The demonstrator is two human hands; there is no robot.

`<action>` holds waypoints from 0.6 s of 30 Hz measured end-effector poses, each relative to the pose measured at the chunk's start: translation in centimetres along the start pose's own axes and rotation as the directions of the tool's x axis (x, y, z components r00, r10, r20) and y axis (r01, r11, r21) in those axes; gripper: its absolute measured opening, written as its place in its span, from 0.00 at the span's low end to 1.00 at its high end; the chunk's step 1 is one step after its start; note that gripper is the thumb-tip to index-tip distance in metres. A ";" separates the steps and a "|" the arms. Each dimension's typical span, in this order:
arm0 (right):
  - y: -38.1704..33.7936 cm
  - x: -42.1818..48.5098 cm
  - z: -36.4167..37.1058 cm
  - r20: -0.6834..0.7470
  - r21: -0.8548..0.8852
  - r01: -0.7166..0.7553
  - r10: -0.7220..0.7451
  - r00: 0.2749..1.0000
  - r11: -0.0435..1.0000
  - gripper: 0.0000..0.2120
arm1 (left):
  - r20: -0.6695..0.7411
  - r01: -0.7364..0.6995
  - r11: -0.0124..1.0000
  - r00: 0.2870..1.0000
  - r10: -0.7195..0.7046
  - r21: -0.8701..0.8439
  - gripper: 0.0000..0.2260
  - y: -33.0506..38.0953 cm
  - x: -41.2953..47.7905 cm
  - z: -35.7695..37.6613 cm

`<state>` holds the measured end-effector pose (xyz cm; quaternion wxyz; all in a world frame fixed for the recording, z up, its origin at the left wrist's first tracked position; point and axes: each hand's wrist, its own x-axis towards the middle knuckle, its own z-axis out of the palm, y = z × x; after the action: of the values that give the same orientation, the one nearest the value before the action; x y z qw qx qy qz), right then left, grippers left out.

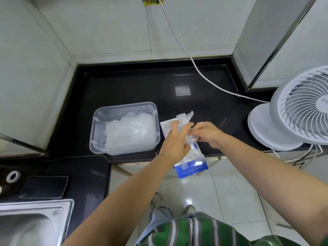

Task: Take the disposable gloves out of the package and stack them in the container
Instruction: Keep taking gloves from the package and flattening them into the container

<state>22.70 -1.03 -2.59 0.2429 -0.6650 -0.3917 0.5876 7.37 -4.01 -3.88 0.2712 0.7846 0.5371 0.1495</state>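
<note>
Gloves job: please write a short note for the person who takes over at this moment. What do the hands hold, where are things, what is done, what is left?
Left hand grips the package at the edge of the counter.
Right hand pinches the gloves sticking out of its top.
Done: a pile of gloves lies in the container.
Left: pull these out and stack them there.

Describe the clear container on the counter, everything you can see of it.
The container is a translucent plastic tub, rectangular with rounded corners, small latch tabs on its sides, no lid on. It stands upright on the black counter, near the front edge, with a loose pile of clear gloves inside. The package is to its right.
</note>
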 end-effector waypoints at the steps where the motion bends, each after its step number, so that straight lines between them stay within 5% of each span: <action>1: 0.1 0.0 0.2 -0.007 -0.010 -0.005 0.005 1.000 1.000 0.08 | 0.026 0.023 1.000 0.999 -0.023 0.021 0.29 -0.1 0.0 0.1; 8: 0.7 -0.6 0.1 -0.004 0.188 -0.080 0.083 0.997 0.979 0.09 | 0.170 0.165 0.981 0.969 -0.181 0.104 0.36 -1.4 -1.0 0.5; 11: 1.3 -0.7 0.1 -0.023 0.228 -0.125 0.134 0.991 0.966 0.11 | 0.106 0.193 0.980 0.975 -0.197 0.043 0.39 -1.7 -1.2 0.9; 18: 1.8 -0.9 0.9 0.020 0.233 -0.169 0.169 0.985 0.958 0.14 | 0.099 -0.016 1.000 0.995 0.014 0.013 0.34 -1.7 -1.6 1.0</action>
<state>22.27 -2.93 -3.60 0.2686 -0.6627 -0.2616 0.6483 6.01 -5.28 -5.62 0.2910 0.7969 0.5182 0.1088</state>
